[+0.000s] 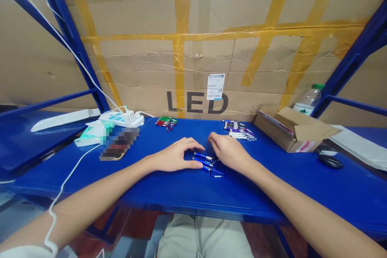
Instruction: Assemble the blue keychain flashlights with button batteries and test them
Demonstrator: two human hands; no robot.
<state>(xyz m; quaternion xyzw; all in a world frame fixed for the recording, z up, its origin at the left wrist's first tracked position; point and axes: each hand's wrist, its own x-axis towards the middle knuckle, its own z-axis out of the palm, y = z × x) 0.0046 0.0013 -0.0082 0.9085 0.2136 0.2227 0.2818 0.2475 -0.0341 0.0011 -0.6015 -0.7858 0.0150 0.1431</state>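
Several small blue keychain flashlights [203, 162] with carabiner clips lie in a loose row on the blue table, between my two hands. My left hand [178, 155] curves around their left ends, thumb and fingers apart, the thumb tip at one of the tubes. At their right ends is my right hand [228, 151], its fingers curled in and down by the clips. Its fingertips are partly hidden, so what they may pinch does not show. Farther back lie red and green keychain flashlights [166, 121] to the left, purple and silver ones [238, 130] to the right.
A power strip [121, 119] with white cables, a green-and-white packet [90, 134] and a blurred phone [119, 145] are at left. An open cardboard box [294, 129], a bottle [311, 98] and a black mouse [330, 161] stand right. Large taped cardboard [145, 64] walls off the back.
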